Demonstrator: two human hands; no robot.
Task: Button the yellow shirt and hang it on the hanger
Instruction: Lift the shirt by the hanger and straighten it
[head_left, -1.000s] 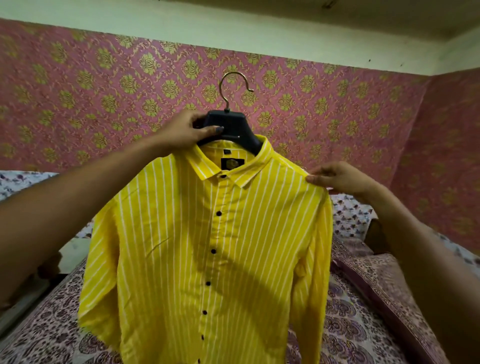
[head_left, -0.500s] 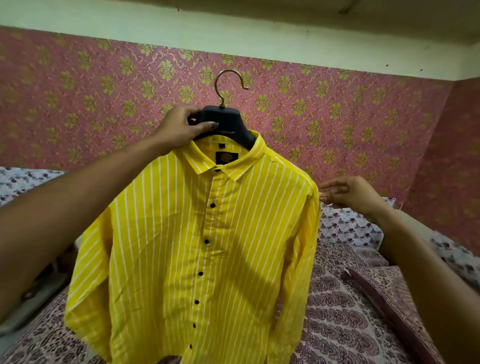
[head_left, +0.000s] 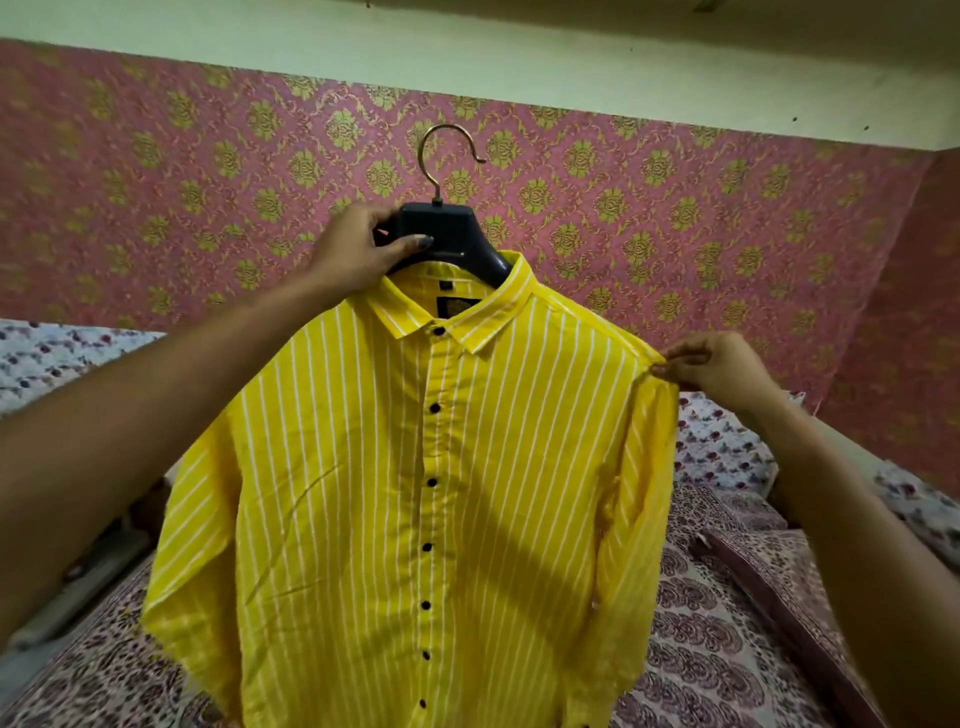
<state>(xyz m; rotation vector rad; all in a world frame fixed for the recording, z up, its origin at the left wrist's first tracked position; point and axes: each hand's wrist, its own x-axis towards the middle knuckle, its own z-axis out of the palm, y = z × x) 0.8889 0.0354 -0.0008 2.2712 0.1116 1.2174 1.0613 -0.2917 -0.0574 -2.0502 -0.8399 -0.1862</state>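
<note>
The yellow shirt (head_left: 363, 493) with white stripes hangs in front of me on a dark hanger (head_left: 447, 236) with a brass hook. Its black buttons are fastened down the front, collar button included. My left hand (head_left: 358, 254) grips the left side of the hanger's neck and holds it up in the air. At the shirt's right shoulder seam, my right hand (head_left: 717, 366) pinches the fabric between thumb and fingers. The hanger's arms are hidden inside the shirt, and the hem runs out of view at the bottom.
A bed with a patterned purple and white cover (head_left: 727, 649) lies below the shirt. A pillow (head_left: 769, 571) rests at the right. Behind stands a pink wall with gold motifs (head_left: 649, 218). The hook touches nothing.
My right hand, loose beside the shirt's shoulder half a second ago, now pinches the shoulder seam again. The shirt and hanger stay raised in my left hand.
</note>
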